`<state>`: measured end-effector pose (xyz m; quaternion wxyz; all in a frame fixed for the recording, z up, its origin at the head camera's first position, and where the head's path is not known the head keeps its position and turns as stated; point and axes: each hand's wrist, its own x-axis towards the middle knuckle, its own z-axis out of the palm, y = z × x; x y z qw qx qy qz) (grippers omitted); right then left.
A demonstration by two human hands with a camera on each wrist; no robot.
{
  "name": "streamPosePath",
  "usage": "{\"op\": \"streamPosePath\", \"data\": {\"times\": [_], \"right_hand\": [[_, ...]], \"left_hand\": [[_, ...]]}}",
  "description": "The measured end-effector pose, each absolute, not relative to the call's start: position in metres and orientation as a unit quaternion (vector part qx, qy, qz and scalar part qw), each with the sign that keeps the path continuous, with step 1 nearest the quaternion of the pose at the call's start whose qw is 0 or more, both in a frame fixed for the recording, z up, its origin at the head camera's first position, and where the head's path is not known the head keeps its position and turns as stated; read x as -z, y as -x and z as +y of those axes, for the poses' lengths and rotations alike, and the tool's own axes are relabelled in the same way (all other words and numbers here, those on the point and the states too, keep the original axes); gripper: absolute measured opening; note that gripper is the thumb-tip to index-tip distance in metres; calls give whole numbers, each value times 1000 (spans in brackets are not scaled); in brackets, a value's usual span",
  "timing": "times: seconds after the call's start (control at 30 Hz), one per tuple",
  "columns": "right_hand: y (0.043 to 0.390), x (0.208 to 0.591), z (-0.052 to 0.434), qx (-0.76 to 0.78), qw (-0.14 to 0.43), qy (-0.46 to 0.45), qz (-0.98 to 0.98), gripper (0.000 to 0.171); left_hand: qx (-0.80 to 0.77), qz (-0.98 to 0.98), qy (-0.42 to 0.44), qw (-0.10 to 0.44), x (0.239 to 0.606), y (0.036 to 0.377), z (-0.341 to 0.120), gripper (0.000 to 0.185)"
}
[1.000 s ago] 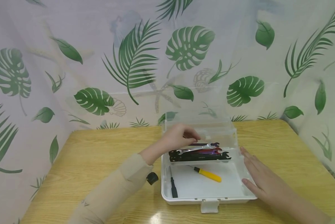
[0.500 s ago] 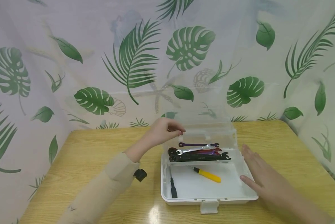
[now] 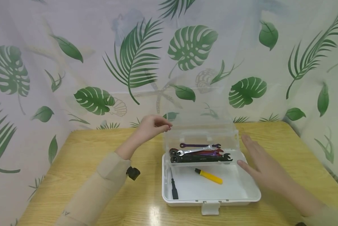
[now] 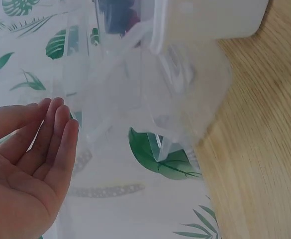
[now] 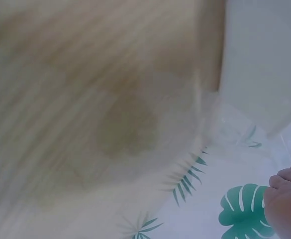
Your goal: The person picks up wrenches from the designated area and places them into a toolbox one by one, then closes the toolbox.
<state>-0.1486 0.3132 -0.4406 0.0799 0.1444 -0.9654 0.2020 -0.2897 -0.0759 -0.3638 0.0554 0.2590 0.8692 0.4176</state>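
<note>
A white toolbox (image 3: 183,202) stands with its clear lid (image 3: 198,121) raised. In its clear upper tray lie a silver wrench (image 3: 195,149), a black wrench (image 3: 203,158), a purple wrench (image 3: 197,145) and some red and purple ones. Below, the box bottom carries a yellow-handled screwdriver (image 3: 211,177) and a black screwdriver (image 3: 174,190). My left hand (image 3: 152,127) is by the lid's left edge, fingers loosely bent; the left wrist view shows nothing held. Beside the box's right wall is my right hand (image 3: 259,163), fingers extended; whether it touches the wall I cannot tell.
The box sits on a wooden table (image 3: 101,144). Behind the table hangs a leaf-patterned cloth (image 3: 146,56). A latch (image 3: 210,208) hangs down from the box's front edge.
My left hand has drawn back from above the wrenches, leftward and up to the lid's left edge. The right hand has shifted up and slightly left beside the box.
</note>
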Motion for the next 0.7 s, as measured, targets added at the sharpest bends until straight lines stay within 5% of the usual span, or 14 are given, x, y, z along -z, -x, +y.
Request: {"op": "streamPosePath", "data": {"times": [0.7], "right_hand": [[196, 431, 313, -278, 87, -113, -950, 75]], "left_hand": [[-454, 876, -158, 39, 407, 309, -98, 35]]}}
